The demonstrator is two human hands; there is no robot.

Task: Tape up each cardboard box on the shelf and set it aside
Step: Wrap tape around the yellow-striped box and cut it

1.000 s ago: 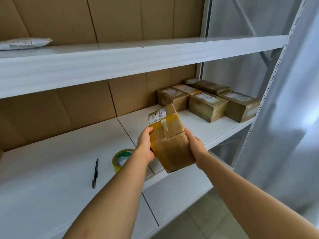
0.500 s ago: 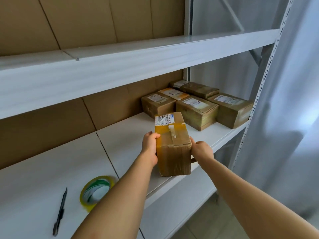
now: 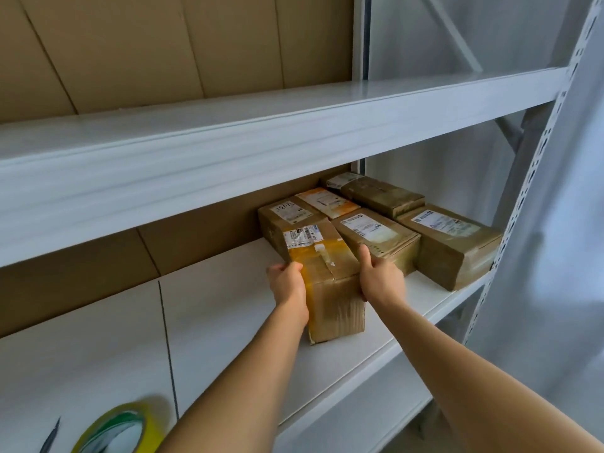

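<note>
A cardboard box [image 3: 330,282] with yellow tape and a white label sits on the white shelf [image 3: 228,308], right against a group of several taped boxes [image 3: 454,243] at the back right. My left hand [image 3: 289,284] grips its left side and my right hand [image 3: 380,279] grips its right side, thumb up along the box. A roll of yellow-green tape [image 3: 121,429] lies on the shelf at the lower left.
A black pen [image 3: 50,436] lies left of the tape roll. An upper shelf [image 3: 261,138] overhangs the boxes. A perforated upright [image 3: 536,178] and a grey curtain [image 3: 562,256] bound the right side. Brown cardboard lines the back wall.
Both hands carried the box forward and to the right, from the air near the shelf's front edge down onto the shelf beside the other boxes.
</note>
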